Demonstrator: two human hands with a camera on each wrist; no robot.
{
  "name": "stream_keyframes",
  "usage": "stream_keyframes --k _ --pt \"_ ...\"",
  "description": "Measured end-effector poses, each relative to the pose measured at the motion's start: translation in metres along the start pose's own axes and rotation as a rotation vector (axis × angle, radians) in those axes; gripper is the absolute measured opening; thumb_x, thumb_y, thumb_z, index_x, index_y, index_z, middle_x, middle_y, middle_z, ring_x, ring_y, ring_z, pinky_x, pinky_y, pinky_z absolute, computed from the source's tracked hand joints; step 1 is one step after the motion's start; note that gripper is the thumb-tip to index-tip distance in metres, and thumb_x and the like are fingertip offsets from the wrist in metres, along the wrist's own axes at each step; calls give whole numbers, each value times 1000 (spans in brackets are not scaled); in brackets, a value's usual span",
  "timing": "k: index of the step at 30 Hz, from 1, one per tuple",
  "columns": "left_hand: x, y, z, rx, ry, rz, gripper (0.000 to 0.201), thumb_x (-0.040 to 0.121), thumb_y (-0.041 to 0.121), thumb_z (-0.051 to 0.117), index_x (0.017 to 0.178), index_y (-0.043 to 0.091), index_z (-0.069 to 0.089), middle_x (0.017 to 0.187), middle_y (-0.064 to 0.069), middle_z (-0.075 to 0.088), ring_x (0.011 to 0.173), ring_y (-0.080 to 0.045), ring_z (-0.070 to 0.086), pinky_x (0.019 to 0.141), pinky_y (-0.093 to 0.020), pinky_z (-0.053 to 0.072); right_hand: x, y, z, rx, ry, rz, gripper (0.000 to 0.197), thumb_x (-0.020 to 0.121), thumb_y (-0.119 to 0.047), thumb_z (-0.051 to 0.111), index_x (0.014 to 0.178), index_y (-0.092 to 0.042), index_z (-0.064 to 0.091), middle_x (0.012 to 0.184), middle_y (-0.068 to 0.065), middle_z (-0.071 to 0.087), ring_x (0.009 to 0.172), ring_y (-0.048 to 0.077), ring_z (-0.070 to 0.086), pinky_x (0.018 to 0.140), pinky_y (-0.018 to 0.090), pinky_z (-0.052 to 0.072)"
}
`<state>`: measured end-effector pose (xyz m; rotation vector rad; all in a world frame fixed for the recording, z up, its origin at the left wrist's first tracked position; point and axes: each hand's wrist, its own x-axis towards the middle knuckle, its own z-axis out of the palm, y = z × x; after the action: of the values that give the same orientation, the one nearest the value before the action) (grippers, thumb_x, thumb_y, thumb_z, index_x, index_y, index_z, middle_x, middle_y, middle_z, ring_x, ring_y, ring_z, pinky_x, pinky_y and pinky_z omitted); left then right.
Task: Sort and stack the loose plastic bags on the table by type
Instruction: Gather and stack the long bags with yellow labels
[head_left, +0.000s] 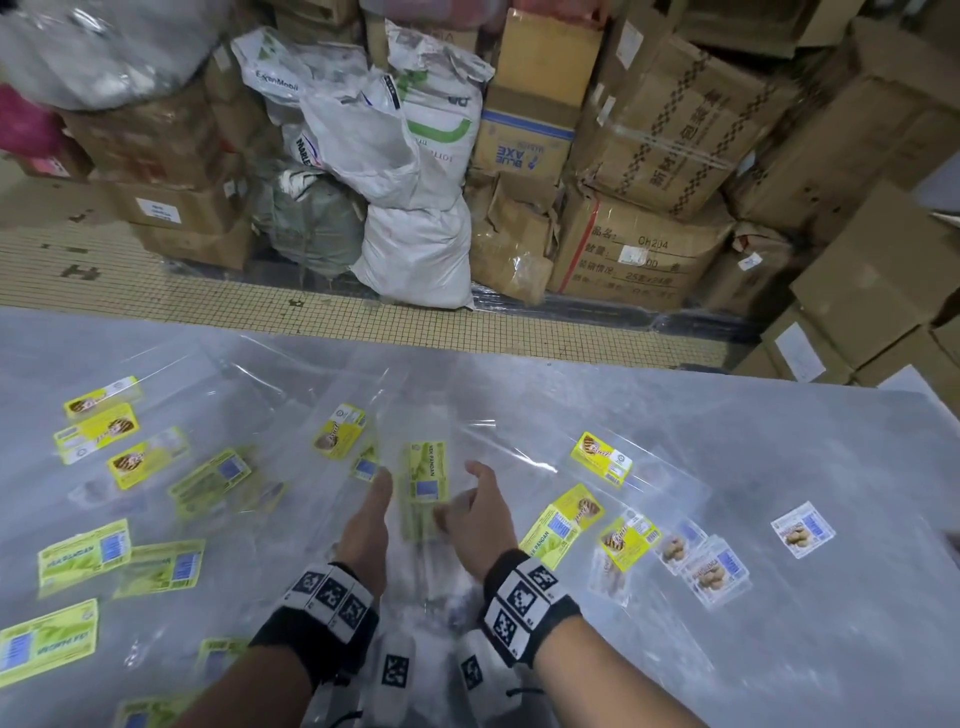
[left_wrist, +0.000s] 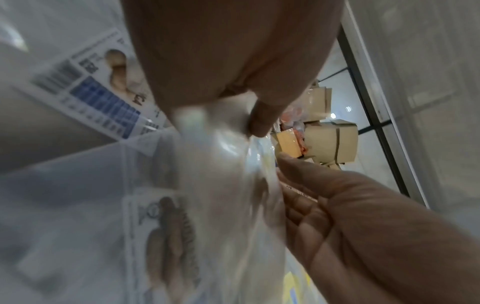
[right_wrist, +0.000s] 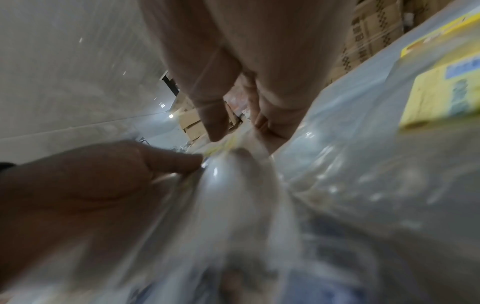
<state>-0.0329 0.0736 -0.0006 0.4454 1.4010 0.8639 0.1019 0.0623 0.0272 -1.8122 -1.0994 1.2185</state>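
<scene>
Both hands, left (head_left: 370, 525) and right (head_left: 480, 525), pinch one green-label bag (head_left: 426, 486) mid-frame; tabletop (head_left: 810, 447) holds three white-label bags (head_left: 802, 530) at right, more yellow and green ones, count unclear.

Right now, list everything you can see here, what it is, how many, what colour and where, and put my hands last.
Green-label bags: several, clear plastic, held stack at centre, loose ones at table left.
Yellow-label bags: several, clear plastic, far left and right of centre.
White-label bags: a few, clear plastic, table right.
Table: one, grey, foreground.
Cardboard boxes: many, brown, stacked behind the table.
Sacks: several, white, between the boxes.
Floor: small yellow tiles, beyond the table.
Left hand: grips the stack's left side.
Right hand: grips its right side.
</scene>
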Motion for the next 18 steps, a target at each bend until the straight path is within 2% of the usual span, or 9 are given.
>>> stream_keyframes --k 2,3,4,8,10,12,13,15,18 --pt "-13 10 4 55 -79 124 43 91 23 65 128 5 54 114 -17 66 92 -20 71 79 -35 58 -1 -2 -2 -78 -41 -16 53 88 -19 63 137 -21 44 81 -5 58 78 15 60 71 23 49" --pt "-13 10 5 120 -67 181 31 92 1 57 123 3 56 104 -16 69 77 -15 72 65 -28 57 0 -1 -6 -134 -44 -25 48 89 -22 63 134 -21 49 86 -4 60 80 13 60 74 21 49" --pt "-12 8 3 181 -48 220 33 90 -9 52 119 6 57 99 -11 70 72 -14 70 61 -26 55 2 1 -12 -183 -21 -36 41 89 -23 64 129 -19 56 93 -1 62 84 15 61 80 23 50" --pt "-13 7 -3 263 -58 239 37 91 -6 51 113 21 61 98 1 72 94 -23 67 89 -43 51 6 25 -53 -380 346 -58 35 78 -24 69 112 -15 70 112 12 63 110 31 59 98 30 45" --pt "-13 8 -4 286 -66 249 38 92 -5 50 115 23 61 103 0 72 99 -23 67 91 -42 50 0 34 -76 -512 459 171 49 75 -41 72 120 -25 60 124 13 49 120 34 48 101 36 38" --pt "-14 10 -3 300 -72 275 38 92 -4 49 117 23 60 106 0 71 99 -21 67 90 -42 51 -8 42 -93 -616 434 435 70 69 -59 73 125 -28 45 131 11 38 126 34 40 103 41 35" --pt "-13 10 -3 299 -77 283 38 92 -4 49 117 23 59 106 0 71 99 -21 67 91 -43 51 -10 49 -96 -622 400 498 78 67 -62 73 127 -25 39 132 12 35 127 34 37 104 42 36" --pt "-11 8 -3 310 -84 300 37 92 -4 49 114 24 59 102 3 70 97 -18 66 92 -43 51 -10 59 -97 -613 365 495 84 66 -58 76 129 -20 35 132 14 34 126 35 35 101 43 39" --pt "-9 5 -3 336 -75 289 36 93 -4 51 105 29 59 98 6 69 94 -17 65 92 -45 50 -4 65 -99 -606 385 477 80 67 -46 79 127 -15 36 129 16 43 123 36 40 96 41 44"
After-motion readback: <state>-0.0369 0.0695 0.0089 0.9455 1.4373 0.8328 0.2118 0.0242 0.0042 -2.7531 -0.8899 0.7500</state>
